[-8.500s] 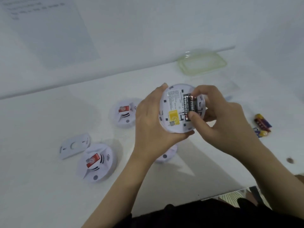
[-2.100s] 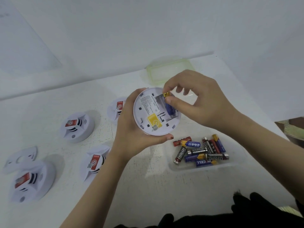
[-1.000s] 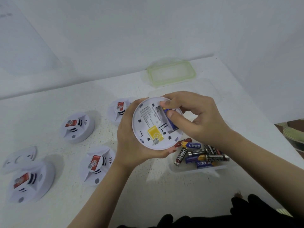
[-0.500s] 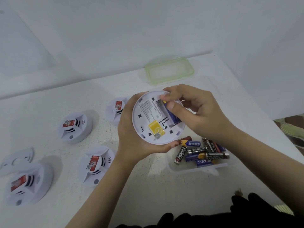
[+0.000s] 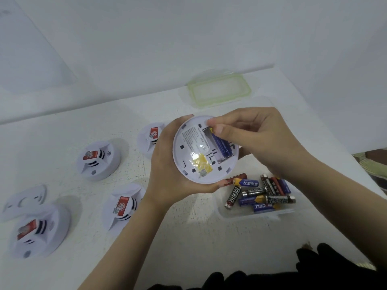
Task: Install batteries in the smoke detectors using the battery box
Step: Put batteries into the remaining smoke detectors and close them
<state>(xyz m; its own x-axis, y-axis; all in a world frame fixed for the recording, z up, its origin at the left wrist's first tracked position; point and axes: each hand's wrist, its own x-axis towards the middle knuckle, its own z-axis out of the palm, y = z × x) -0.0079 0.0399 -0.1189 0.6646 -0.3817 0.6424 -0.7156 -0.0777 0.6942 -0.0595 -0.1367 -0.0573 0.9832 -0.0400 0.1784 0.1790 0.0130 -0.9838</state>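
Both hands work above the counter (image 5: 199, 248): the left hand (image 5: 167, 174) cups the upturned smoke detector (image 5: 194, 160) by its rim, while the right hand (image 5: 257, 141) pinches a blue battery (image 5: 223, 147) lying in the compartment's right slot. Seating looks nearly done, and the empty left slot likely needs a second cell from the battery box (image 5: 257, 214) just below. The counter's right edge runs close, and the other detectors (image 5: 98, 162) crowd the left.
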